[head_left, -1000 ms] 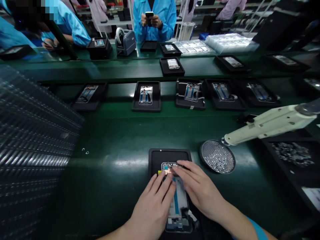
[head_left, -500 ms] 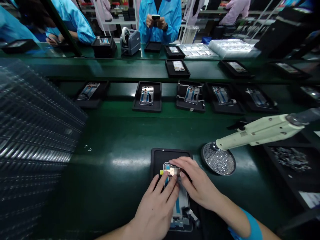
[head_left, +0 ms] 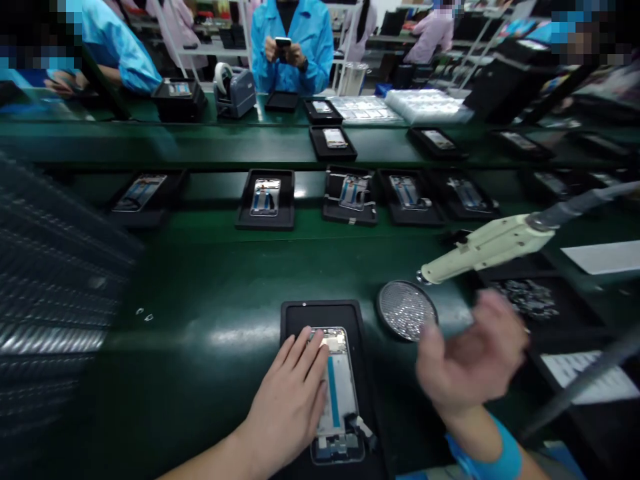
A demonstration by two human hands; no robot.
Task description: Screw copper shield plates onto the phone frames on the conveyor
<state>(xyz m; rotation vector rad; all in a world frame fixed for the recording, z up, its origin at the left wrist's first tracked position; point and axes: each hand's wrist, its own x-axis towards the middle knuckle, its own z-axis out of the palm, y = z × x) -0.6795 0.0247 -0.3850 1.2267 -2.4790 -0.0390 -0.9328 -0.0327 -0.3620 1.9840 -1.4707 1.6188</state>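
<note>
An opened phone body [head_left: 345, 380] with a blue strip lies in a black foam tray [head_left: 300, 313] in front of me. My left hand [head_left: 290, 400] rests flat over its upper left part, fingers stretched out. My right hand [head_left: 470, 357] is in the air to the right of the tray, blurred by motion, its thumb apart from the curved fingers. I see nothing in it. Beyond it is a pale green electric screwdriver [head_left: 480, 247] on a dark cable. Nearest to that hand on the bench is a round dish of tiny screws [head_left: 406, 310].
Trays with opened phones [head_left: 265, 198] line the far side of the green bench [head_left: 210, 273]. Stacked clear plastic trays [head_left: 55, 280] stand at the left. Small metal parts [head_left: 527, 297] lie in a black tray at the right. A person in blue [head_left: 293, 47] holds a phone opposite.
My right hand has left the phone body and moved right, toward the screwdriver. My left hand stays on the phone. The view has turned slightly to the right.
</note>
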